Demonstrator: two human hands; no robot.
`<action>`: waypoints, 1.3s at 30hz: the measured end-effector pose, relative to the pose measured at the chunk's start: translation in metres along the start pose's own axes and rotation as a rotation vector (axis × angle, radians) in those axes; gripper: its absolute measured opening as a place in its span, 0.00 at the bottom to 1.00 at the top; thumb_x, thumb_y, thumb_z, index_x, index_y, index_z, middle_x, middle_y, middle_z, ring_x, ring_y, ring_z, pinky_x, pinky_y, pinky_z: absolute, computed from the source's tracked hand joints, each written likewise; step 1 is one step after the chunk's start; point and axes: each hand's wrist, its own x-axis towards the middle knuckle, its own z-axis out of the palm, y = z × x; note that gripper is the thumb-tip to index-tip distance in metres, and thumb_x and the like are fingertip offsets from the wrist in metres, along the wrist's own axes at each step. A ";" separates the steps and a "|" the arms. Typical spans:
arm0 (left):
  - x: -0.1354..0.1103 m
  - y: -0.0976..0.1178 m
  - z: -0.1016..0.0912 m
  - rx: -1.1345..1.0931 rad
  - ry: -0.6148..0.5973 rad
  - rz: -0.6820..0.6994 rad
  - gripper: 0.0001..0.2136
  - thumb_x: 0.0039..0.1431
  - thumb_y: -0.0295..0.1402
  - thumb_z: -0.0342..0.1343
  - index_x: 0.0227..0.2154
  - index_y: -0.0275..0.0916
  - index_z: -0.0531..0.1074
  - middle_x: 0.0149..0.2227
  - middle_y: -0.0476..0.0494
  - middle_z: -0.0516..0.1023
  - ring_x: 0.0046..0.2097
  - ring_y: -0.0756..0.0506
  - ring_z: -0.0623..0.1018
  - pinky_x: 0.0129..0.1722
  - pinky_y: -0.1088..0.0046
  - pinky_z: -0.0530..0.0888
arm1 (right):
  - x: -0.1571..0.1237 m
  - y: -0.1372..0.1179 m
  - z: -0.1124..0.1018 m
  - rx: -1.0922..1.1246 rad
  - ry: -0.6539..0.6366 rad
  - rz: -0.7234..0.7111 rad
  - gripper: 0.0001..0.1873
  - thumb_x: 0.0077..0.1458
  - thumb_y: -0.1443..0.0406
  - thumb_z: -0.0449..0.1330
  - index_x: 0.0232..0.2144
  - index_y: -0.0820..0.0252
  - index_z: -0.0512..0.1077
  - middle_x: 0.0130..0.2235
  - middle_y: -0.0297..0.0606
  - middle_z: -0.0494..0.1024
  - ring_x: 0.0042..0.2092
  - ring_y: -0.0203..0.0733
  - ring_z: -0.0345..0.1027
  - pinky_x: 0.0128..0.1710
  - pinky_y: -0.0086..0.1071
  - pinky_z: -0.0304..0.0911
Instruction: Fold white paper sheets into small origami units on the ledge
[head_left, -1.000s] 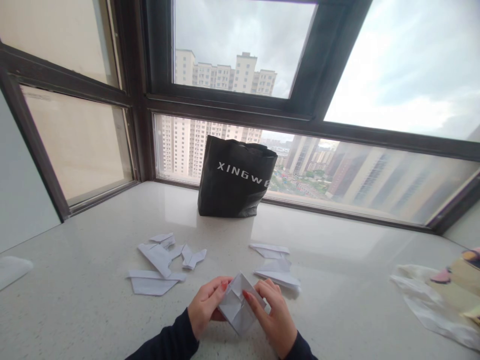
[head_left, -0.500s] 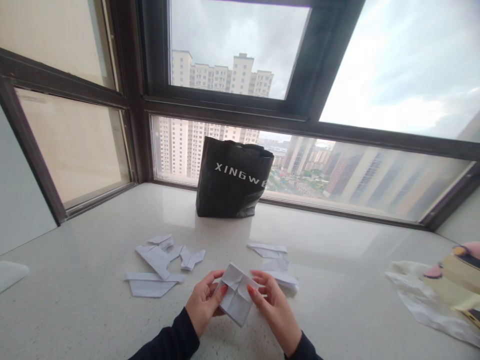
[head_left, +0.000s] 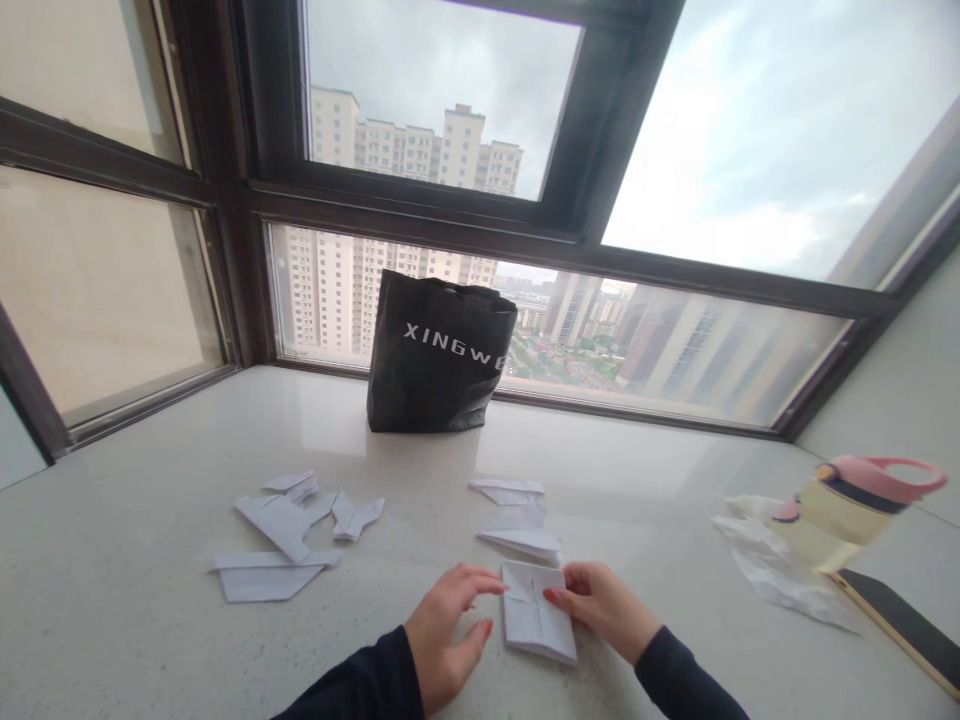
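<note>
Red-nailed right hand (head_left: 611,607): one; pinching the right edge of the folded paper square, with thumb on top and fingers bent at the side.
Left hand (head_left: 448,640): one; loosened, with fingers parted, reaching to the opposite edge with one fingertip; contact too close to tell.
Folded paper square (head_left: 536,625): one, white; between both hands, just in front of the right-hand papers; flat on the counter or slightly raised, cannot tell which.
Sleeves (head_left: 360,685): two, dark blue.
Right-hand papers (head_left: 508,490): two or three, white; hard to count through overlap.
Left-hand papers (head_left: 277,578): at least four, white, folded; partly overlapping.
Counter (head_left: 637,500): one, pale and speckled.
Black bag (head_left: 435,390): one; standing upright near the window, lettered "XINGWE" in white.
Crumpled white sheet (head_left: 757,560): one; just beside the bottle.
Bottle (head_left: 844,520): one; pink-lidded, yellowish.
Phone (head_left: 911,625): one, dark; lying near the bottle's base.
Window panes (head_left: 427,90): five, dark-framed.
</note>
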 end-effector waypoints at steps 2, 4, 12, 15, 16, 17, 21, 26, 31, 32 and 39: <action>0.002 0.000 0.009 0.132 -0.094 0.116 0.17 0.46 0.26 0.48 0.41 0.41 0.66 0.47 0.42 0.67 0.48 0.44 0.65 0.48 0.68 0.62 | 0.005 0.002 -0.001 -0.109 0.047 -0.017 0.16 0.37 0.55 0.56 0.10 0.60 0.60 0.13 0.30 0.64 0.17 0.35 0.58 0.16 0.26 0.50; 0.005 -0.004 0.018 0.249 -0.191 0.180 0.18 0.45 0.29 0.50 0.43 0.41 0.65 0.49 0.40 0.65 0.50 0.42 0.63 0.50 0.67 0.59 | 0.010 0.002 0.001 -0.162 0.069 -0.025 0.16 0.36 0.57 0.56 0.09 0.59 0.58 0.12 0.30 0.63 0.17 0.34 0.56 0.16 0.26 0.48; 0.012 -0.014 0.027 0.510 -0.359 0.228 0.19 0.47 0.37 0.50 0.44 0.40 0.64 0.49 0.39 0.66 0.50 0.36 0.63 0.48 0.58 0.59 | 0.012 -0.006 -0.003 -0.339 0.175 -0.037 0.13 0.34 0.60 0.58 0.09 0.59 0.59 0.12 0.31 0.62 0.18 0.35 0.54 0.19 0.27 0.46; 0.011 -0.008 0.025 0.558 -0.383 0.209 0.18 0.49 0.39 0.48 0.44 0.41 0.63 0.49 0.41 0.66 0.51 0.38 0.63 0.47 0.58 0.59 | 0.005 -0.011 -0.009 -0.454 0.283 -0.098 0.16 0.37 0.56 0.57 0.10 0.58 0.60 0.13 0.31 0.62 0.18 0.35 0.54 0.19 0.28 0.48; 0.011 -0.006 0.024 0.574 -0.395 0.197 0.18 0.50 0.39 0.47 0.45 0.42 0.62 0.50 0.42 0.65 0.51 0.39 0.62 0.48 0.58 0.59 | 0.002 -0.012 -0.010 -0.496 0.322 -0.130 0.18 0.40 0.54 0.55 0.11 0.58 0.58 0.13 0.31 0.61 0.18 0.35 0.53 0.19 0.28 0.48; 0.011 -0.004 0.024 0.586 -0.409 0.182 0.18 0.51 0.40 0.46 0.45 0.42 0.61 0.51 0.43 0.64 0.52 0.40 0.61 0.48 0.57 0.59 | 0.000 -0.014 -0.011 -0.532 0.352 -0.164 0.19 0.43 0.53 0.52 0.11 0.58 0.57 0.13 0.30 0.60 0.18 0.34 0.52 0.19 0.27 0.48; 0.012 0.005 0.020 0.585 -0.460 0.124 0.18 0.53 0.41 0.44 0.46 0.42 0.59 0.52 0.42 0.62 0.53 0.40 0.60 0.48 0.45 0.50 | -0.010 -0.023 -0.003 -0.568 0.301 -0.262 0.22 0.50 0.51 0.43 0.13 0.58 0.54 0.14 0.29 0.56 0.18 0.33 0.50 0.18 0.25 0.48; 0.014 0.009 0.018 0.533 -0.453 0.105 0.16 0.53 0.39 0.44 0.45 0.43 0.60 0.50 0.43 0.65 0.53 0.41 0.61 0.48 0.42 0.46 | -0.010 -0.019 0.021 -0.670 0.158 -0.332 0.19 0.52 0.57 0.41 0.14 0.58 0.54 0.15 0.32 0.61 0.19 0.35 0.55 0.20 0.26 0.49; 0.014 0.006 0.023 0.595 -0.425 0.102 0.14 0.51 0.36 0.49 0.42 0.44 0.62 0.48 0.47 0.67 0.52 0.42 0.62 0.49 0.48 0.51 | 0.000 -0.006 0.029 -0.751 0.065 -0.287 0.16 0.52 0.62 0.41 0.15 0.57 0.55 0.17 0.36 0.67 0.20 0.38 0.60 0.21 0.28 0.50; 0.015 0.006 0.023 0.597 -0.423 0.109 0.14 0.51 0.36 0.49 0.42 0.45 0.62 0.48 0.47 0.67 0.52 0.42 0.62 0.49 0.49 0.53 | 0.001 -0.005 0.029 -0.752 0.049 -0.279 0.16 0.52 0.62 0.41 0.15 0.57 0.56 0.17 0.36 0.68 0.20 0.38 0.60 0.21 0.28 0.50; 0.015 0.013 -0.024 0.675 -0.222 0.021 0.12 0.50 0.31 0.47 0.40 0.43 0.65 0.49 0.46 0.66 0.48 0.45 0.66 0.45 0.64 0.63 | 0.003 -0.008 0.025 -0.765 -0.013 -0.210 0.14 0.51 0.63 0.42 0.16 0.57 0.55 0.19 0.37 0.70 0.23 0.39 0.63 0.22 0.28 0.51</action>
